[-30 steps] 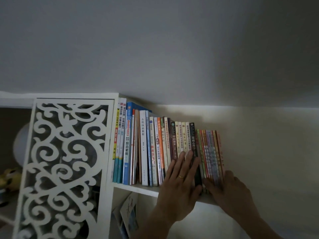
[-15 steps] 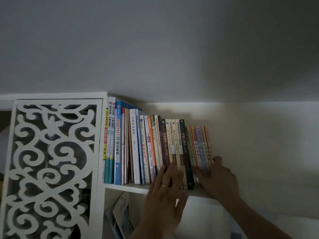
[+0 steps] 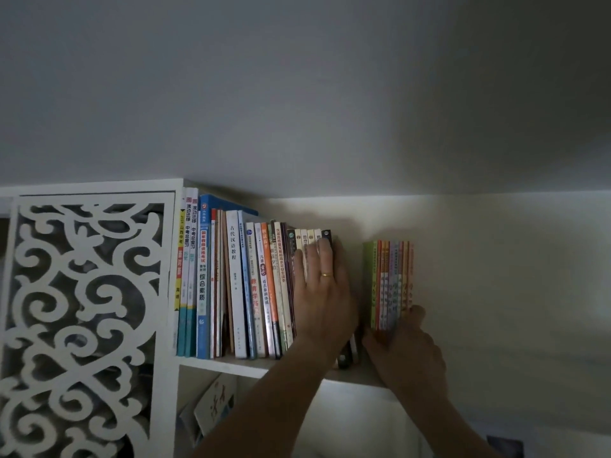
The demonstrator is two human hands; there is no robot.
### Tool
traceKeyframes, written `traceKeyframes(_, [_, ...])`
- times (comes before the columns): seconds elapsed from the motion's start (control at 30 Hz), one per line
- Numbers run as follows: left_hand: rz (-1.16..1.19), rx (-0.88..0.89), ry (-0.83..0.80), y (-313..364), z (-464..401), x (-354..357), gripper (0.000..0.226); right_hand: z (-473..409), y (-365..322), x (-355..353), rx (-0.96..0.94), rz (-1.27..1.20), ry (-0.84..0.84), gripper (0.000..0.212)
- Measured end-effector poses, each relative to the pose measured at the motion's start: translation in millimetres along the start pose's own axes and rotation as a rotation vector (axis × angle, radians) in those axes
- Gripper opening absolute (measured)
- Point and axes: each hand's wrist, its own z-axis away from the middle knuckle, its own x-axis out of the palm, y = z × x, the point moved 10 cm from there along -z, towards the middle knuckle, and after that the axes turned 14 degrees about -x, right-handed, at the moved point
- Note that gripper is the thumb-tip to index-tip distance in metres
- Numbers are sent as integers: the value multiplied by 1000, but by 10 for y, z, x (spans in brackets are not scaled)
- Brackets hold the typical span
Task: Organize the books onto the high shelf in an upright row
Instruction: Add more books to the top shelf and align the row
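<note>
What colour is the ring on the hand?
Gold. The ring sits on a finger of the left hand, seen in the head view.

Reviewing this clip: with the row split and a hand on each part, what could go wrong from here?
1. The small thin books stand apart from the main row, gripped at the bottom by the right hand; if the grip loosens, they may fan out or tip into the gap.
2. The left hand lies flat against the main row's right end; lifting it might let the end books lean right.
3. The thin books sit near the shelf front edge and could slide off.
</note>
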Motion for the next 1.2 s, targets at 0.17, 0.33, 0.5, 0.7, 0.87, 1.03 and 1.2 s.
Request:
traceKeyframes(0.17, [15,-137,49,9,-191,-90,59,-26,50,55,-55,-51,15,58])
traceKeyframes(0.33, [418,-106,-1,243,40,-377,33,-45,57,79,-83,-132,41,53])
traceKeyframes(0.5, [673,-329,6,-185,195,-825,42,-69,89,129,-97,-103,-40,67])
traceKeyframes(0.7, [721,-262,85,-363,167,-1716,46,-128,-107,372,-269,-212,-393,72])
traceKeyframes(0.87, [776,-222,12,64,85,-1709,49,-259,346,-301,-67,-637,-106,32])
traceKeyframes(1.03, [748,-234,-167,638,-57,-960,51,-33,215,-1176,-250,-620,247,36])
traceKeyframes(1.2, [685,-320,-400,738,118,-333,78,-71,-32,-542,-324,-171,-291,47])
